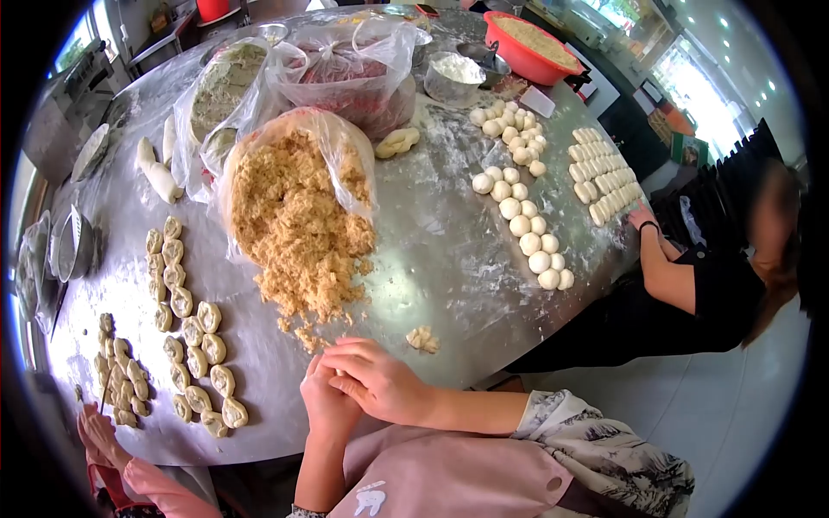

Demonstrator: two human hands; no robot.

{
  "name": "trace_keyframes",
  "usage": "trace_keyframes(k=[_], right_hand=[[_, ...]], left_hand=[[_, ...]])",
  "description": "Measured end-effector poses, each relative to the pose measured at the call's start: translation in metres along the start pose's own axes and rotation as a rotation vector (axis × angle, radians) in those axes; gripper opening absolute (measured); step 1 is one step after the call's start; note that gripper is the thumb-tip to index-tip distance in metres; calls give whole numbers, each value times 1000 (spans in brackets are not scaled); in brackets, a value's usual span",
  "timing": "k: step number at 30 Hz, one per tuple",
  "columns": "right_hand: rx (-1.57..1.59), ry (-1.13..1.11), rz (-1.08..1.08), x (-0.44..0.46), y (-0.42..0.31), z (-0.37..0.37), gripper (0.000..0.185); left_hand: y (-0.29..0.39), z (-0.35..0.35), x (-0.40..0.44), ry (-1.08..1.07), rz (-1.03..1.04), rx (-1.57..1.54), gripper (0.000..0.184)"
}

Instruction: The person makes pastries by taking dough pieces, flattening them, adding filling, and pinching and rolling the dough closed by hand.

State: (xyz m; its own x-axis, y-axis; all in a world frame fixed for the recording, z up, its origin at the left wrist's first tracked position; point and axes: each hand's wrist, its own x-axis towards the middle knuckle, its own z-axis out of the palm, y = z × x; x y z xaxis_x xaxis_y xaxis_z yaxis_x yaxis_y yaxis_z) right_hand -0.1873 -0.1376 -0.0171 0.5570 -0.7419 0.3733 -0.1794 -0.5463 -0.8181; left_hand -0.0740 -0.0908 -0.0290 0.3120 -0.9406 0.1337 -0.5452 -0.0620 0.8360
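Hands: left hand (330, 404) below, right hand (389, 386) laid across it, just in front of the near edge of the tabletop (466, 332). Fingers of both curled and overlapping; how far closed they are, and on what, cannot tell, since the palms are hidden. Any piece being worked would be between them.

Materials: crumbs (298, 203) spill from the open bag (345, 160) toward the hands, the nearest bits almost at the fingertips. A small clump (422, 339) lies apart, to the right. Dough pieces (197, 399) lie to the left; balls (519, 226) farther off on the right.

Method, as judged: the cupped pose suits pressing or shaping something small. Lower palm should serve as a steady cup, upper fingers giving light, even pressure with small turns between presses. The crumbs look loose and would likely break under a hard squeeze; gather gently first, then firm up. If dough is inside, loose crumbs at its edge would probably spoil a seal, so brush them off before pinching.

Position: the hands would be better a little farther over the tabletop, so that anything dropped lands there. Elbows low, wrists relaxed. Avoid dragging the right forearm toward the clump.
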Motion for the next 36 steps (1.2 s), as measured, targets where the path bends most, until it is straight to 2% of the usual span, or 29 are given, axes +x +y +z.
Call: trace_keyframes(k=[1, 4, 5, 8, 10, 12, 13, 14, 16, 17, 20, 21, 24, 27, 30, 31, 34, 36], right_hand=[[-32, 75, -12, 2, -3, -4, 19], [37, -101, 196, -1, -9, -17, 14], [35, -104, 184, -3, -7, -18, 12], [7, -88, 153, -10, 1, -19, 9], [-42, -42, 139, -14, 3, -26, 11], [-149, 94, 148, -14, 14, -44, 9], [-213, 173, 168, -14, 26, -58, 8], [-276, 251, 186, -15, 35, -70, 8], [-333, 240, 148, -30, 41, -84, 9], [-364, 238, 130, -38, 43, -85, 10], [-450, 119, 43, -63, 51, -72, 16], [-500, 120, 7, -71, 56, -65, 21], [-468, 85, 6, -73, 61, -67, 25], [-353, 92, 148, -59, 41, -78, 27], [-268, 185, 87, -30, 9, -76, 32], [-216, 93, 85, -26, 10, -71, 37], [71, -50, 111, -9, -8, -41, 42], [103, 2, -14, 6, -24, -16, 42]], left_hand=[[-2, 1, -1, -14, -29, -32, 12], [9, 0, -4, -9, -121, -89, 13], [3, 4, -6, -20, -116, -96, 12], [-6, 5, -16, -193, -206, -198, 10], [-6, 0, -22, -369, -257, -278, 17], [10, -13, -26, -535, -287, -273, 23], [11, -19, -29, -648, -309, -326, 20], [11, -19, -30, -569, -309, -478, 17], [17, -12, -35, -408, -314, -783, 11], [26, -16, -33, -360, -514, -975, 10], [4, -15, -24, -310, -537, -990, 12], [4, -14, -22, -259, -541, -1075, 17], [-18, -3, -24, -318, -361, -1413, 41], [-3, -9, -22, -197, -530, -1362, 59], [3, -17, -14, 30, -575, -1283, 63], [4, -19, -9, 119, -629, -1308, 62], [12, -26, 4, 240, -573, -1352, 60], [10, -18, 9, 368, -472, -1298, 60]])
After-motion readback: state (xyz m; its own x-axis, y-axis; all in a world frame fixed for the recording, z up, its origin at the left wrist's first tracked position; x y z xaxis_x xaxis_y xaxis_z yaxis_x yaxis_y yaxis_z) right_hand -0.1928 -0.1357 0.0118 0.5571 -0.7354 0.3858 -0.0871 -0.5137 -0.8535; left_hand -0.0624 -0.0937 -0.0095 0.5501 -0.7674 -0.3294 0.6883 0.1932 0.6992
